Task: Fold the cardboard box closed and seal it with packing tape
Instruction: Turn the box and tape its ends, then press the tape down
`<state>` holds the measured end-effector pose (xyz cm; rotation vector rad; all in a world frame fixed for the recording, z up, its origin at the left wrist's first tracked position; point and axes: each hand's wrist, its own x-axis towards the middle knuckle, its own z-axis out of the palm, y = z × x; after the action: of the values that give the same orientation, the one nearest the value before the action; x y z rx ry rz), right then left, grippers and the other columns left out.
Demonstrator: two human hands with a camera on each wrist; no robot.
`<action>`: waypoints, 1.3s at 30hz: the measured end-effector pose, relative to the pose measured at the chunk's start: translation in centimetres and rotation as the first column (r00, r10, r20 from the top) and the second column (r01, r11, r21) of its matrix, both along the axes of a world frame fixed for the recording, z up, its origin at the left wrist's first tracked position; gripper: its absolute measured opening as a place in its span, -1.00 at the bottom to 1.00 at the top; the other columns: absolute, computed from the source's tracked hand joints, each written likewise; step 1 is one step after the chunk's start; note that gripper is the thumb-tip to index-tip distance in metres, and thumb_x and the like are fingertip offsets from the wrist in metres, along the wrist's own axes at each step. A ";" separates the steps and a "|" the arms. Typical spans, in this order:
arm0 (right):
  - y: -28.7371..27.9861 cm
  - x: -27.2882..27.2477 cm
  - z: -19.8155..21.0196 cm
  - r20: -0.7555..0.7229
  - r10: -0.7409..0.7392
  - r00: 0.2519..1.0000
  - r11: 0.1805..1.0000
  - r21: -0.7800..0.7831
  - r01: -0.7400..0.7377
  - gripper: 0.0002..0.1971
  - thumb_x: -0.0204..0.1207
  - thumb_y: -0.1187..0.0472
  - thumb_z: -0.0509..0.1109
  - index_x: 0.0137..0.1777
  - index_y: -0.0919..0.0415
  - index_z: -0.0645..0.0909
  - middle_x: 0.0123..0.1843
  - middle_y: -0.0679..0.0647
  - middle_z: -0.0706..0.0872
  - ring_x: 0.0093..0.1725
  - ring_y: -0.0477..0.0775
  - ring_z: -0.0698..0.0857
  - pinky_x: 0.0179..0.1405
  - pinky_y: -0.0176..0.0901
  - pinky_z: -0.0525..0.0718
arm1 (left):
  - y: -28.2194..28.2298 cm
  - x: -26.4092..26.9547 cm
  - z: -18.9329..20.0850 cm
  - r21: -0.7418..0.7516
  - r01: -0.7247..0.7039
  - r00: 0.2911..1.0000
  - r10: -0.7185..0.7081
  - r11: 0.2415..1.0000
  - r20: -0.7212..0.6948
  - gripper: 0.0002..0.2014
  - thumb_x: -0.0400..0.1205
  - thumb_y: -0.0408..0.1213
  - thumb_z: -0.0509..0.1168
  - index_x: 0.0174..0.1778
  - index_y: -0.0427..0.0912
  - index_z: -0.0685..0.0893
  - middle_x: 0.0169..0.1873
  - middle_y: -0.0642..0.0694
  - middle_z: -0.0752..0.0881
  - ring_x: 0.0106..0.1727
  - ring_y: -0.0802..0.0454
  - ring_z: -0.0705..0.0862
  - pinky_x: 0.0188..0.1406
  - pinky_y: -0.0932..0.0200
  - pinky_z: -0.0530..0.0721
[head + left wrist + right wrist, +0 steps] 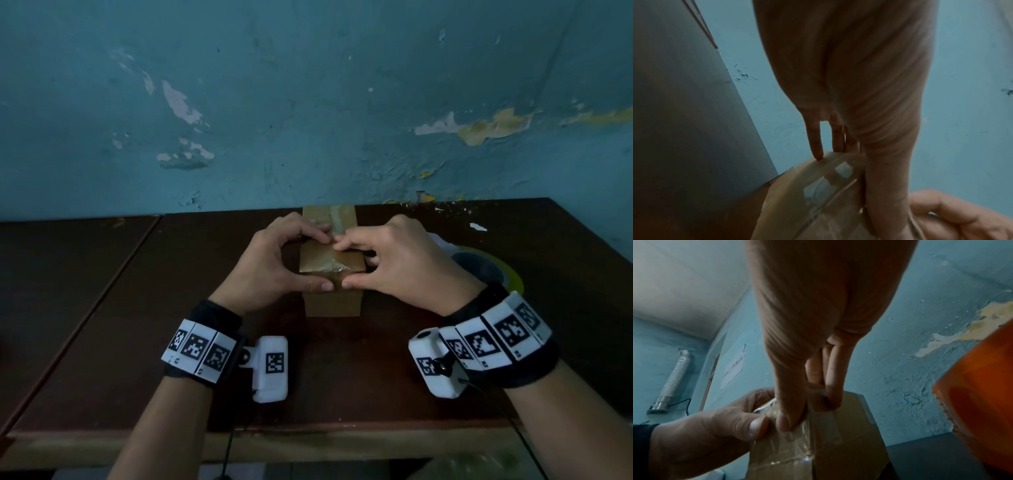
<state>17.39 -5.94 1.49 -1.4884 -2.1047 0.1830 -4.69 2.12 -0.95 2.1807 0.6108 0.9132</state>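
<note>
A small brown cardboard box [331, 303] stands closed on the dark wooden table [171, 308], with clear packing tape [339, 264] wrinkled along its top. My left hand [325, 260] has its fingertips on the box top and its thumb on the near face. My right hand [342, 263] mirrors it, so both thumbs meet at the front edge. In the left wrist view the left hand [846, 191] touches the taped box [797, 203]. The right wrist view has my right hand [809, 413] pressing tape onto the box [849, 443].
A roll of packing tape [486, 270] lies on the table just right of my right hand, orange in the right wrist view [978, 402]. A peeling blue wall rises right behind the box. A second tabletop adjoins on the left.
</note>
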 end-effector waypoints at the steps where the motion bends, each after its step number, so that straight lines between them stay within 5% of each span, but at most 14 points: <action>1: -0.1 0.0 0.0 -0.001 0.002 1.000 1.000 0.002 -0.002 -0.46 0.24 0.07 0.79 0.25 0.10 0.81 0.17 0.11 0.88 0.10 0.07 0.86 -0.01 0.06 0.86 | 0.0 0.0 0.0 -0.004 0.004 1.000 -0.004 1.000 -0.004 -0.39 0.24 -0.12 0.74 0.20 -0.18 0.77 0.25 -0.01 0.73 0.47 0.08 0.64 0.53 -0.08 0.58; 5: -0.3 0.1 0.1 -0.004 0.022 1.000 1.000 -0.008 -0.022 -0.46 0.26 0.08 0.77 0.27 0.11 0.80 0.13 0.11 0.89 0.07 0.08 0.87 0.00 0.04 0.87 | -0.1 -0.6 0.5 -0.069 0.055 0.996 -0.060 0.996 -0.072 -0.29 0.21 -0.15 0.77 0.30 -0.10 0.74 0.37 0.05 0.66 0.56 0.10 0.55 0.63 -0.03 0.46; 8: -0.5 0.3 0.2 -0.024 0.045 0.999 0.998 -0.031 -0.046 -0.50 0.34 0.11 0.67 0.31 0.09 0.77 0.15 0.05 0.89 0.05 0.10 0.88 -0.01 -0.02 0.87 | 0.0 -1.4 0.8 -0.125 0.111 0.987 -0.124 0.986 -0.103 -0.29 0.30 -0.40 0.74 0.40 -0.15 0.71 0.49 0.01 0.59 0.62 0.17 0.48 0.68 0.11 0.38; 12: -0.4 0.4 0.0 -0.022 0.068 0.997 0.998 -0.014 -0.068 -0.51 0.35 0.08 0.50 0.32 0.08 0.75 0.13 0.06 0.89 0.04 0.13 0.88 0.01 -0.02 0.86 | 0.2 -1.5 0.6 -0.124 0.117 0.987 -0.128 0.985 -0.092 -0.33 0.36 -0.58 0.66 0.41 -0.19 0.71 0.52 -0.02 0.59 0.63 0.12 0.48 0.70 -0.03 0.38; 15: -0.2 0.4 -0.3 -0.011 0.063 0.998 0.998 -0.014 -0.063 -0.47 0.33 -0.04 0.41 0.34 0.03 0.74 0.05 0.14 0.89 0.02 0.18 0.88 -0.04 0.02 0.86 | 0.3 -1.1 0.3 -0.087 0.077 0.994 -0.084 0.993 -0.077 -0.35 0.33 -0.54 0.68 0.35 -0.14 0.75 0.46 -0.01 0.64 0.60 0.07 0.53 0.68 -0.18 0.41; 19: -0.1 0.5 -0.1 -0.036 0.051 0.998 0.998 -0.027 -0.052 -0.54 0.39 0.14 0.62 0.32 0.06 0.76 0.10 0.12 0.89 0.05 0.16 0.87 -0.04 0.03 0.86 | 0.2 -0.9 0.2 -0.057 0.036 0.997 -0.040 0.998 -0.065 -0.40 0.31 -0.44 0.72 0.29 -0.10 0.78 0.38 0.03 0.69 0.55 0.04 0.57 0.63 -0.21 0.46; 23: -0.2 0.3 0.0 -0.061 0.038 0.997 0.999 -0.017 -0.039 -0.55 0.37 0.08 0.71 0.28 0.07 0.80 0.17 0.10 0.88 0.09 0.11 0.87 -0.02 0.03 0.86 | 0.2 -0.8 0.2 -0.045 0.016 0.999 -0.018 0.999 -0.050 -0.43 0.29 -0.31 0.75 0.25 -0.08 0.82 0.34 0.07 0.73 0.51 0.03 0.61 0.59 -0.22 0.51; 29: -0.6 -0.1 0.4 -0.123 0.050 0.991 0.999 0.026 -0.047 -0.57 0.46 -0.11 0.57 0.23 0.14 0.83 0.29 0.00 0.84 0.21 -0.11 0.82 -0.05 -0.22 0.85 | 0.0 -0.1 0.3 -0.045 -0.033 0.999 0.033 0.998 -0.012 -0.55 0.39 0.06 0.62 0.13 -0.07 0.84 0.20 0.01 0.76 0.41 0.01 0.67 0.42 -0.20 0.62; 34: -0.4 0.0 0.2 -0.142 0.051 0.989 0.999 0.020 -0.049 -0.48 0.43 -0.25 0.45 0.21 0.10 0.83 0.21 -0.01 0.87 0.12 -0.10 0.86 -0.06 -0.11 0.87 | 0.4 0.2 -0.1 -0.043 -0.047 0.999 0.048 0.998 0.010 -0.73 0.53 -0.07 0.52 0.10 -0.08 0.83 0.16 -0.04 0.74 0.41 0.02 0.67 0.38 -0.29 0.60; 39: -0.4 -0.1 0.1 -0.125 0.033 0.992 0.999 0.039 -0.028 -0.55 0.48 -0.24 0.39 0.15 0.05 0.85 0.03 -0.02 0.91 -0.05 -0.09 0.88 -0.17 -0.09 0.86 | 0.3 1.5 -0.4 -0.004 -0.136 0.991 0.136 0.991 -0.013 -0.86 0.53 -0.17 0.48 -0.01 -0.01 0.80 0.03 0.05 0.68 0.27 0.03 0.64 0.15 0.11 0.54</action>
<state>17.31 -6.35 1.64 -1.3874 -2.0203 0.2413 -3.20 2.46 -1.34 2.1634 0.7748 0.9679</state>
